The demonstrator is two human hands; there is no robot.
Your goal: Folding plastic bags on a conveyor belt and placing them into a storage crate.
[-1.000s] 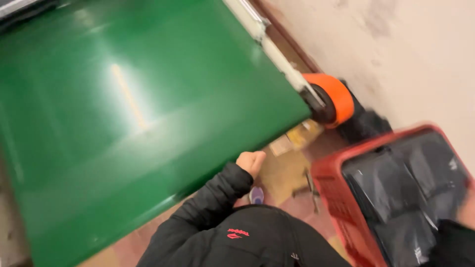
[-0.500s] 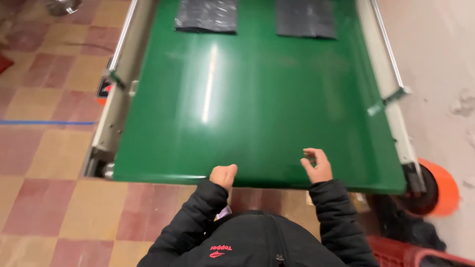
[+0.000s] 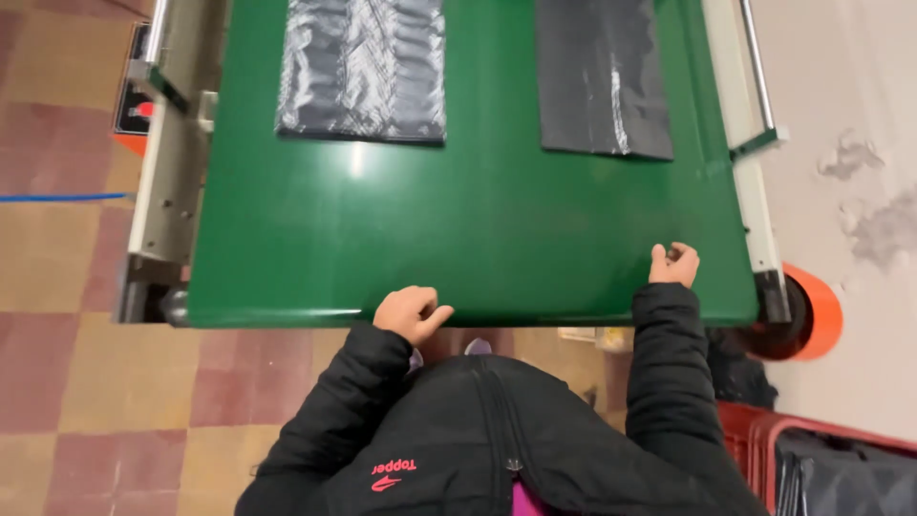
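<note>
- The floor (image 3: 67,287) at the far left was laid in worn red and tan tiles, with a thin blue line (image 3: 57,198) running across them toward the machine.
- An orange housing (image 3: 134,105) sat against the left side rail (image 3: 177,162) of the conveyor, which was a pale metal frame with a roller end at the near corner.
- The green conveyor belt (image 3: 458,239) filled the middle of the view, glossy, with a streak of light reflected on it.
- A crinkled black plastic bag (image 3: 363,72) lay flat on the belt's far left part; a smoother black plastic bag (image 3: 602,76) lay flat on the far right part, well apart from the first and from both hands.
- The left hand (image 3: 411,313) rested at the near edge of the belt, fingers curled loosely inward, holding nothing.
- The right hand (image 3: 673,265) rested on the belt near its right corner, fingers bent into a loose half-fist, empty as far as could be seen.
- Both arms wore the sleeves of a black jacket (image 3: 497,440).
- Beyond the right rail (image 3: 750,191) an orange roller cap (image 3: 812,311) stood at the belt's near corner, beside a pale, scuffed wall (image 3: 860,143).
- A red crate (image 3: 764,430) at the lower right held more dark plastic bags (image 3: 841,473).
</note>
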